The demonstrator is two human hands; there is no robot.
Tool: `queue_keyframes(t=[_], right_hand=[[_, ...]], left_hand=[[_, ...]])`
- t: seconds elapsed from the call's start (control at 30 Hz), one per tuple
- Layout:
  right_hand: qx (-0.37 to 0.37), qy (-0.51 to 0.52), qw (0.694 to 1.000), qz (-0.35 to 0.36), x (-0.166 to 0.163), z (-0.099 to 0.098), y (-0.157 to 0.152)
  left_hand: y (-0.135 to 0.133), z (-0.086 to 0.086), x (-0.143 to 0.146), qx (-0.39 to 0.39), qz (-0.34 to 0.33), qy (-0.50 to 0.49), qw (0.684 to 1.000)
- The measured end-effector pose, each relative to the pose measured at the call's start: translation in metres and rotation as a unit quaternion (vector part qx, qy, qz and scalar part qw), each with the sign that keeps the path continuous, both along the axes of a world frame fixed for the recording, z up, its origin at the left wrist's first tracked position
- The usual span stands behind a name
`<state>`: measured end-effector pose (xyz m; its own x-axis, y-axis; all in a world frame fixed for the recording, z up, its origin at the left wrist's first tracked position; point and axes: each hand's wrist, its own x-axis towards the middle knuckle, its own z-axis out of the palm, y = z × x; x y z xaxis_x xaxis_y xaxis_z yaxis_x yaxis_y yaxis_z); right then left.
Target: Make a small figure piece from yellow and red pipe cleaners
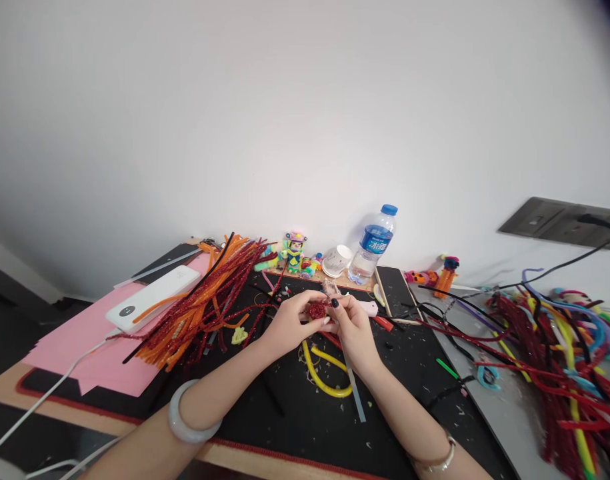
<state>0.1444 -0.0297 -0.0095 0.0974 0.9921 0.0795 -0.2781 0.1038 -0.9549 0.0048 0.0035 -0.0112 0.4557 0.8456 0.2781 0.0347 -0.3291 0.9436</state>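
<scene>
My left hand (pixel 292 321) and my right hand (pixel 355 327) meet over the middle of the black mat (pixel 255 420). Between the left thumb and fingers is a small coil of dark red glittery pipe cleaner (pixel 317 311). The right fingertips press against the coil's right side, so both hands are closed on it. A flat translucent strip (pixel 355 393) hangs down below my right hand; whether the fingers hold it is hidden. Just under the hands lies a bent yellow glue-gun-like cord or tube (pixel 312 373).
Orange and red pipe cleaners (pixel 205 300) lie at left on pink paper (pixel 105 347), beside a white power bank (pixel 155 300). A water bottle (pixel 373 245), paper cup (pixel 337 261) and small figure (pixel 295 252) stand by the wall. More pipe cleaners (pixel 549 373) pile up at right.
</scene>
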Motion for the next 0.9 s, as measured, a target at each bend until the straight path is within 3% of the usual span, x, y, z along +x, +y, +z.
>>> queue_keyframes(t=[0.27, 0.67, 0.9], right_hand=[[0.048, -0.097, 0.992, -0.059, 0.0033, 0.0007, 0.0016], [0.048, -0.136, 0.988, -0.054, -0.0007, 0.0054, -0.0023], [0.063, -0.171, 0.981, -0.066, 0.0026, 0.0006, -0.0001]], left_hand=[[0.0004, 0.0008, 0.0003, -0.012, 0.028, -0.011, 0.999], [0.0030, 0.0000, -0.0006, -0.024, 0.069, -0.004, 0.997], [0.0061, -0.0016, -0.0018, -0.108, 0.035, -0.032, 0.993]])
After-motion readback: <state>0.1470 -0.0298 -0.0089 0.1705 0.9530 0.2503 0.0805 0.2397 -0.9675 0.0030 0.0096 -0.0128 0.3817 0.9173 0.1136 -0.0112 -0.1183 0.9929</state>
